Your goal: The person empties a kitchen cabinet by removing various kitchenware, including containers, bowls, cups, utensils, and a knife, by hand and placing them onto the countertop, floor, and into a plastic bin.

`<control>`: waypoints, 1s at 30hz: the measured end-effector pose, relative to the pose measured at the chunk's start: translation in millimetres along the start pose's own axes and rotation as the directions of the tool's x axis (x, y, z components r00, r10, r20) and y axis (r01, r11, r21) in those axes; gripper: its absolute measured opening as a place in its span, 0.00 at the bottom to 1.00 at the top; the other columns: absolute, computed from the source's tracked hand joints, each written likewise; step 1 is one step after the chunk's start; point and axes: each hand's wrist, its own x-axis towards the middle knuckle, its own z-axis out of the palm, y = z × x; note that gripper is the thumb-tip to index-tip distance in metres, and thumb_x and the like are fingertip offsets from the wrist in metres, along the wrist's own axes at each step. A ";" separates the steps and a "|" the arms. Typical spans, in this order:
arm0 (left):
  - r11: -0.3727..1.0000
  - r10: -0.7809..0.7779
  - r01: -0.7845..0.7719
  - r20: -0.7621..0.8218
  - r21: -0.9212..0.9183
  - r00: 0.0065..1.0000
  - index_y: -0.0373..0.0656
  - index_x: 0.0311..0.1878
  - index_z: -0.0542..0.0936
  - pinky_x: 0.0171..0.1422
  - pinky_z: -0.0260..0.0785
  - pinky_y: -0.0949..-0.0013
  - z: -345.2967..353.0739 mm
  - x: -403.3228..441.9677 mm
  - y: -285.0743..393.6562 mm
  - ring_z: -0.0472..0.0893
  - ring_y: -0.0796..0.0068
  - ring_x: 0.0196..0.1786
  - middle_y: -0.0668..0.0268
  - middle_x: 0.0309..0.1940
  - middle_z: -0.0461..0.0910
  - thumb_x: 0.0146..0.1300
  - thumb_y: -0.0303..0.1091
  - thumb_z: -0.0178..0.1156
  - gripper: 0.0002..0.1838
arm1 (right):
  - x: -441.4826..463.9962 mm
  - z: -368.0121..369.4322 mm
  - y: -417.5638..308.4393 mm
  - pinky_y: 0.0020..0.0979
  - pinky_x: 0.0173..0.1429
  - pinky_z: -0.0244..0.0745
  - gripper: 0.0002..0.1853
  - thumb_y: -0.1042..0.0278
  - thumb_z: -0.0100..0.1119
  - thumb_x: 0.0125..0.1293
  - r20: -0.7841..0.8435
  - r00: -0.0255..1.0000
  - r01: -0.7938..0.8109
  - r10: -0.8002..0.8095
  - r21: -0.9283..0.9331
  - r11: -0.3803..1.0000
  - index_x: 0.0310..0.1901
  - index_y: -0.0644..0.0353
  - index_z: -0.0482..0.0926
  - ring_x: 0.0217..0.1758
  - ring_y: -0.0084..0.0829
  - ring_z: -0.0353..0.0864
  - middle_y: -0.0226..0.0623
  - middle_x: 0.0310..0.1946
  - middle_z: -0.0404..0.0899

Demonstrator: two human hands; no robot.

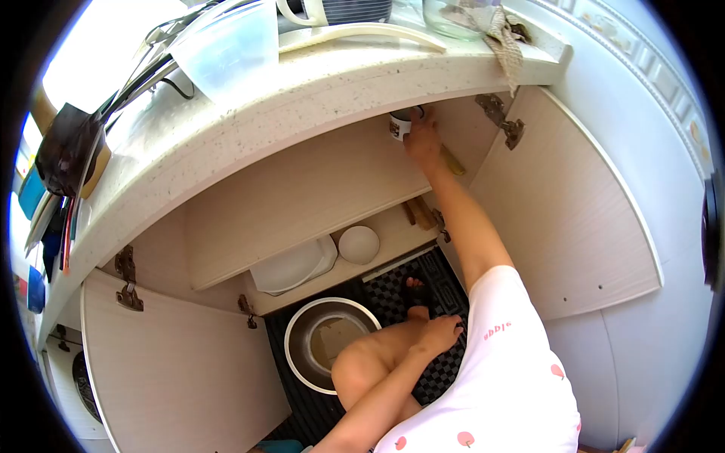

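Observation:
Inside the cabinet, at the right end of the upper shelf, my right hand (424, 140) is closed on a small white mug (398, 128) with a dark print. The mug stands upright; part of it is hidden by my fingers. A yellowish strip-like object (453, 161) lies on the shelf just beside my wrist. My left hand (439, 334) rests over my bent leg with its fingers loosely stretched, holding nothing. Left of my knee, a large metal basin (296, 355) sits on the dark floor mat, with something flat and tan in its bottom.
Two cabinet doors, left (181, 362) and right (566, 219), stand swung outward. Below the upper shelf (302, 189) are a white tray (291, 264) and a round white bowl (359, 244). Overhead, the countertop (332, 83) carries a translucent container (230, 49) and a striped mug (355, 10).

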 end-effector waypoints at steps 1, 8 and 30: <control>1.000 -0.014 0.014 0.022 -0.006 1.000 0.40 0.51 0.75 0.57 0.68 0.56 -6.3 0.3 2.0 0.75 0.54 0.54 0.51 0.50 0.76 0.64 0.38 0.51 0.16 | 14.9 25.1 9.8 0.44 0.56 0.72 0.22 0.73 0.54 0.59 0.068 0.997 0.029 -0.021 -0.123 0.992 0.57 0.57 0.71 0.57 0.45 0.72 0.47 0.53 0.74; 0.998 -0.037 0.043 -0.120 0.044 0.992 0.40 0.50 0.75 0.51 0.72 0.55 -7.9 -1.9 3.1 0.78 0.51 0.48 0.51 0.45 0.78 0.64 0.37 0.52 0.15 | -36.0 -19.9 32.7 0.38 0.46 0.75 0.13 0.72 0.55 0.60 -0.071 0.994 -0.044 0.077 0.386 0.922 0.47 0.57 0.78 0.40 0.46 0.80 0.47 0.39 0.80; 0.979 -0.131 0.124 0.035 0.160 0.991 0.40 0.52 0.77 0.54 0.69 0.59 27.5 -26.4 -43.5 0.78 0.51 0.48 0.49 0.43 0.79 0.64 0.40 0.54 0.18 | -627.5 -72.0 179.2 0.43 0.48 0.75 0.18 0.80 0.52 0.59 0.566 0.523 -0.702 0.637 -0.138 0.699 0.53 0.65 0.72 0.48 0.51 0.76 0.58 0.53 0.71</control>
